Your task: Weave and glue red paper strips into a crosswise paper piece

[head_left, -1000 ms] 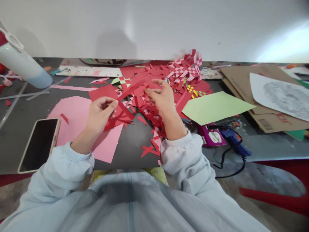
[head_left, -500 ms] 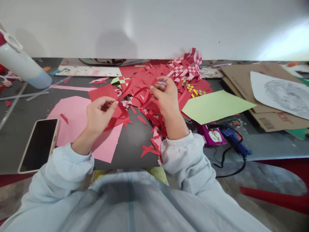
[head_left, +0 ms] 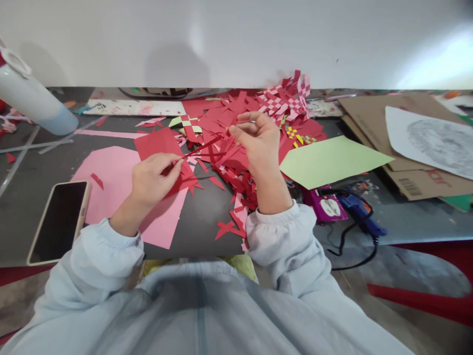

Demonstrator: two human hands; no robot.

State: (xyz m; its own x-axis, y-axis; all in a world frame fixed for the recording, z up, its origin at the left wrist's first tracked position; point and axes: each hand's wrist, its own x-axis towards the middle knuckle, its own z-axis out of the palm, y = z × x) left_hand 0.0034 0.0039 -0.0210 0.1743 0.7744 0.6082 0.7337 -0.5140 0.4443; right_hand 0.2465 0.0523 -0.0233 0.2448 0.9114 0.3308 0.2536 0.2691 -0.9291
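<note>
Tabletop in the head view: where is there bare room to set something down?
Tabletop shows bare between the pink sheet and the red scraps, near the front edge, and right of the blue corded tool, before the cardboard. It's crowded around the right hand.

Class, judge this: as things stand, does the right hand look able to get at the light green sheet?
Probably yes. The light green sheet lies close by, to the right of the right hand, and nothing visible covers it or stands between them.
</note>
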